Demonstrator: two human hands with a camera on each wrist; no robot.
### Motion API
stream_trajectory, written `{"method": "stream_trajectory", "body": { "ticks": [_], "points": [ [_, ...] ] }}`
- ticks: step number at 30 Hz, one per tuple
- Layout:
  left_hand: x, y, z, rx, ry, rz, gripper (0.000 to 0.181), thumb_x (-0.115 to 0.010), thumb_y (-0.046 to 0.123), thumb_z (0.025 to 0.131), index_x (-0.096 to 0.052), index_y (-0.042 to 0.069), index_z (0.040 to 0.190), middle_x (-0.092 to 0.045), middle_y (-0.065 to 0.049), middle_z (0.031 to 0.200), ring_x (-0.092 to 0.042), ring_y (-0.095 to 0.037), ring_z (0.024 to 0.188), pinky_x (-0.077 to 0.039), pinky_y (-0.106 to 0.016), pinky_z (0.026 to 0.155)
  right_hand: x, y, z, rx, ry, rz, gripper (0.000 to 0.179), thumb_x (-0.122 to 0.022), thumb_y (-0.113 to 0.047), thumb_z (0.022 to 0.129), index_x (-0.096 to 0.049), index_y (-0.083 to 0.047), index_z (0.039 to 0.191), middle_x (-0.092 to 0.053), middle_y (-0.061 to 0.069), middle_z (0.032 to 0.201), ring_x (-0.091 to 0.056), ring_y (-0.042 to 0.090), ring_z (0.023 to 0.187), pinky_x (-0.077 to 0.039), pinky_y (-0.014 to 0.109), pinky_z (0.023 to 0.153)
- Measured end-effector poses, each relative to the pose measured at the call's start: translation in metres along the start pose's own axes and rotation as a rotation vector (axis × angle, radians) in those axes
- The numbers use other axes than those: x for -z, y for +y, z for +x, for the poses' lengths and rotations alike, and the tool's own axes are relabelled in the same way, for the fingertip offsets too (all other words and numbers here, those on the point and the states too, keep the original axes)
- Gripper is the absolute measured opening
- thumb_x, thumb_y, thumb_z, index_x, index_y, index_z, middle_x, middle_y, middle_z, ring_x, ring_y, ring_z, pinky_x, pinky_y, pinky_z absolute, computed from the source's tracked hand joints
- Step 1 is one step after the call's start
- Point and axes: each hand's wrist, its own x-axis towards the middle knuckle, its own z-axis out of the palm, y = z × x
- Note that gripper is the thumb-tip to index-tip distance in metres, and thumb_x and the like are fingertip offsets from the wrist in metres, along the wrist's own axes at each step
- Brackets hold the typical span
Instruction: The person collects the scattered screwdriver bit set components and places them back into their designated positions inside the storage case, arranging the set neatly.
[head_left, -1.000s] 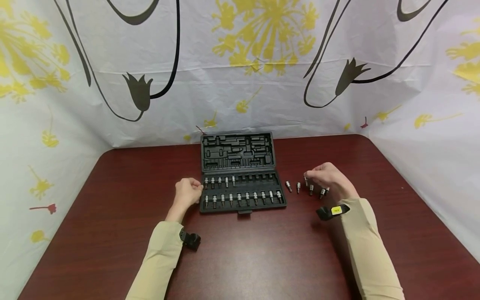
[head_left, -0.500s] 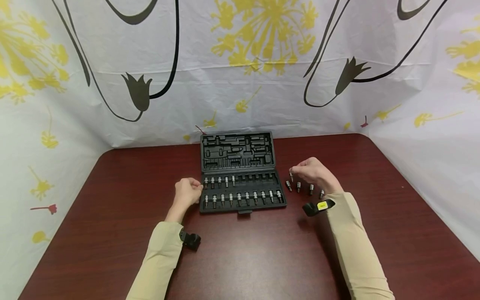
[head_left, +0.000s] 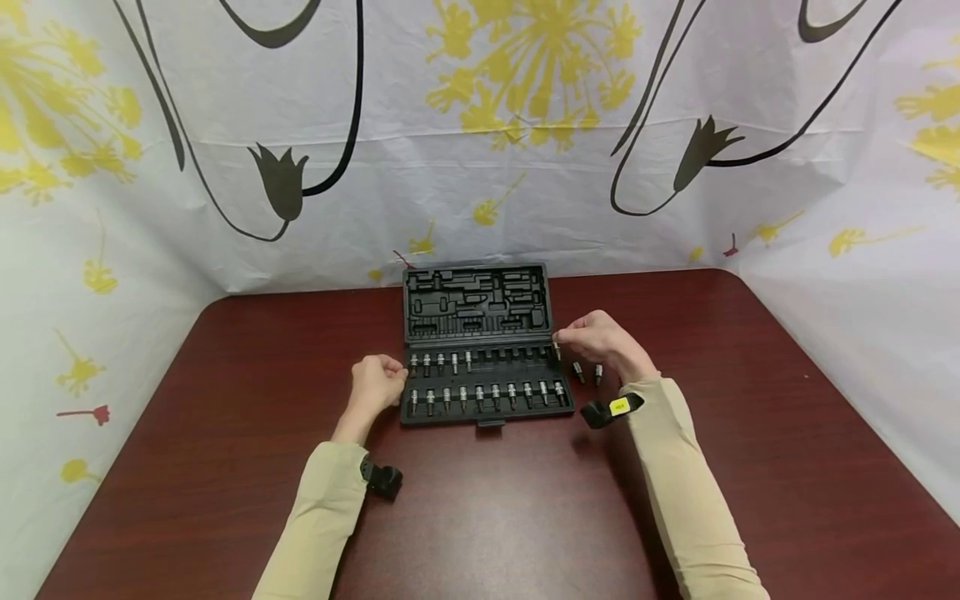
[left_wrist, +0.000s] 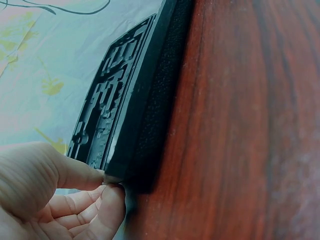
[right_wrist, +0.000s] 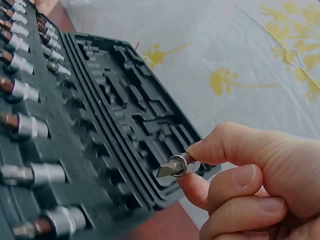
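Observation:
An open black socket case [head_left: 487, 377] lies on the table, its lid [head_left: 476, 305] tilted back. Silver bit sockets [head_left: 495, 397] line the front row; in the back row several sit at the left, with bare slots to their right. My left hand [head_left: 375, 385] pinches the case's left edge between thumb and forefinger, plain in the left wrist view. By the case's right side, my right hand [head_left: 602, 342] holds a bit socket [right_wrist: 180, 166] between thumb and forefinger. Its flat tip points toward the case in the right wrist view.
Two loose bit sockets, one nearer the case [head_left: 578, 372] and one beside it [head_left: 598, 374], lie below my right hand. The hand and forearm hide the table behind them. A patterned white sheet [head_left: 375, 225] hangs behind the dark red table [head_left: 480, 517].
My right hand has moved left with the bit socket, from over the loose ones to the case's right edge. The left hand stays at the case's left edge.

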Motion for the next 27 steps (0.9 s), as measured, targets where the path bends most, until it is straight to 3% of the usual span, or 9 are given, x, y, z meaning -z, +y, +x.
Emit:
{"method": "stream_trajectory", "body": {
  "ticks": [7, 12, 15, 22, 27],
  "points": [
    [0.0, 0.0, 0.001, -0.005, -0.005, -0.008, 0.013, -0.059, 0.007, 0.09, -0.064, -0.004, 0.092, -0.067, -0.017, 0.082, -0.058, -0.015, 0.049, -0.051, -0.03, 0.05, -0.01, -0.007, 0.007, 0.0, -0.022, -0.003, 0.023, -0.059, -0.013, 0.088, -0.053, -0.003, 0.068, -0.027, -0.007, 0.045, -0.019, 0.006, 0.042, -0.019, 0.023, 0.043],
    [0.0, 0.0, 0.002, -0.003, -0.004, -0.01, 0.012, -0.059, 0.007, 0.089, -0.064, -0.004, 0.091, -0.067, -0.017, 0.08, -0.058, -0.016, 0.049, -0.051, -0.029, 0.049, -0.019, -0.014, 0.012, -0.007, -0.033, 0.004, 0.027, -0.059, -0.011, 0.087, -0.049, -0.006, 0.062, -0.025, -0.006, 0.046, -0.017, 0.007, 0.042, -0.019, 0.024, 0.043],
    [0.0, 0.001, 0.002, -0.002, 0.001, -0.007, 0.011, -0.06, 0.006, 0.089, -0.064, -0.004, 0.09, -0.067, -0.017, 0.079, -0.058, -0.016, 0.048, -0.051, -0.029, 0.049, -0.027, -0.02, 0.016, -0.014, -0.038, -0.01, 0.032, -0.059, -0.012, 0.086, -0.045, -0.01, 0.058, -0.026, -0.006, 0.046, -0.017, 0.007, 0.042, -0.018, 0.024, 0.043],
    [0.0, 0.001, 0.003, -0.001, -0.002, -0.006, 0.011, -0.059, 0.006, 0.089, -0.063, -0.004, 0.091, -0.067, -0.017, 0.08, -0.058, -0.015, 0.049, -0.051, -0.029, 0.048, -0.05, -0.03, 0.026, -0.023, -0.042, -0.09, 0.036, -0.062, -0.018, 0.088, -0.052, -0.011, 0.054, -0.029, -0.005, 0.047, -0.019, 0.007, 0.041, -0.019, 0.024, 0.043],
    [0.0, 0.0, 0.003, 0.002, -0.006, -0.013, 0.012, -0.059, 0.006, 0.09, -0.063, -0.005, 0.091, -0.067, -0.018, 0.081, -0.058, -0.015, 0.049, -0.051, -0.029, 0.049, -0.067, -0.036, 0.031, -0.021, -0.059, -0.097, 0.045, -0.063, -0.019, 0.088, -0.042, -0.014, 0.049, -0.028, -0.004, 0.045, -0.017, 0.008, 0.04, -0.019, 0.025, 0.043]
  ]
}}
